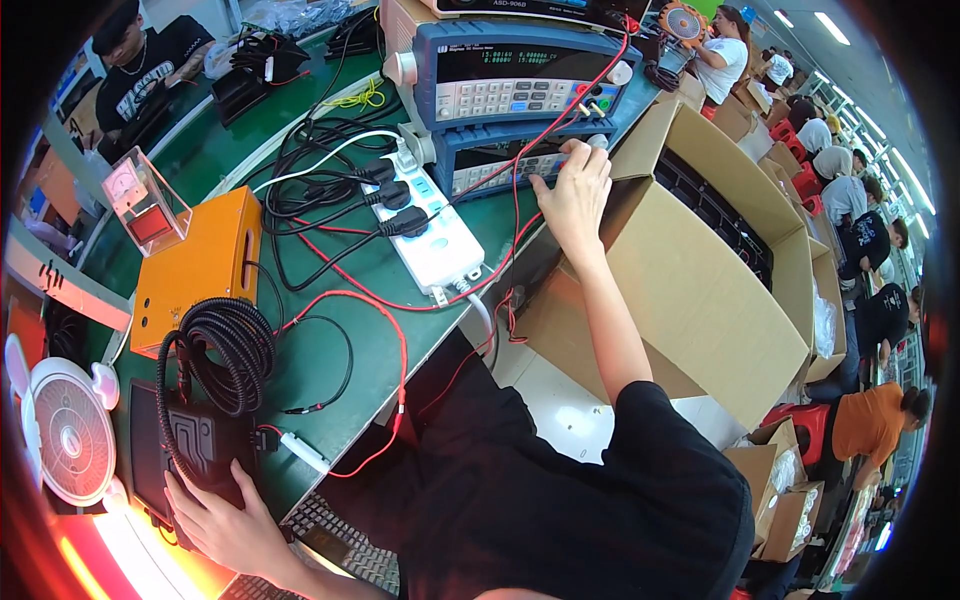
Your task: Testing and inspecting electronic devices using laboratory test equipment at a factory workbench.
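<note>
My left hand (222, 515) rests with its fingers spread on a flat black box-shaped device (212, 440). A coiled black ribbed cable (225, 350) lies over that device's far end. Out to the right, my right hand (577, 200) reaches up to the front panel of the lower blue bench instrument (495, 165). Its fingertips touch or hover by the panel near the knob, with the thumb apart from them; exact contact is hard to see. On top sits a second blue bench instrument (520, 80) with a lit display, keypad and red lead.
A white power strip (425, 235) with black plugs lies mid-bench among tangled cables. Left of it stand an orange box (200, 265) and a clear-cased meter (147, 205). A white fan (70, 430) is at far left, an open carton (690, 260) at right. Other people work nearby.
</note>
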`<state>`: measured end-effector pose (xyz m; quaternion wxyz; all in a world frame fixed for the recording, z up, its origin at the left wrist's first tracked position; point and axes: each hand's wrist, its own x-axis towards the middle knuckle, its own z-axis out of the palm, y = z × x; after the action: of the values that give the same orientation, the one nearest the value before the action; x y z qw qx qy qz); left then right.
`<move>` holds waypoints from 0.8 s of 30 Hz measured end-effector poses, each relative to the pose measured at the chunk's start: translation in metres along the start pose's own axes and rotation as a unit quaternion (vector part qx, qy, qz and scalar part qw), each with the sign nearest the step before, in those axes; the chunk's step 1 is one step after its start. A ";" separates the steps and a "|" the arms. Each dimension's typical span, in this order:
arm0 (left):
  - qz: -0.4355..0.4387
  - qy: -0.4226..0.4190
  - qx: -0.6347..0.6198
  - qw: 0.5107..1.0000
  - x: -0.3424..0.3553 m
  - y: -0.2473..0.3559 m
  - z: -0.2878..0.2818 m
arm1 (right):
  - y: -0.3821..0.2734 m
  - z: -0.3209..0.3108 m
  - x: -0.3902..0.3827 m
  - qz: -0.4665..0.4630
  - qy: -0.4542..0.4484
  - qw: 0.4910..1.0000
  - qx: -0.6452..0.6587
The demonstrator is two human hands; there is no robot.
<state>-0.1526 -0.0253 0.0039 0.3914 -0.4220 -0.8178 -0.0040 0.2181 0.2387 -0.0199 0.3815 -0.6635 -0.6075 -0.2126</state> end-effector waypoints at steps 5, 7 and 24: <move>0.001 0.001 -0.002 1.000 0.000 0.000 0.000 | 0.002 0.002 0.001 0.013 -0.012 1.000 -0.001; 0.002 0.003 0.004 1.000 0.001 0.000 0.000 | 0.002 0.001 0.003 0.012 -0.013 1.000 0.000; -0.006 -0.004 0.005 1.000 0.000 0.001 -0.001 | 0.004 -0.024 0.004 -0.009 0.004 0.997 0.074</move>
<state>-0.1514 -0.0250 0.0044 0.3901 -0.4147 -0.8221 -0.0002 0.2269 0.2236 -0.0030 0.4303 -0.6272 -0.6256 -0.1732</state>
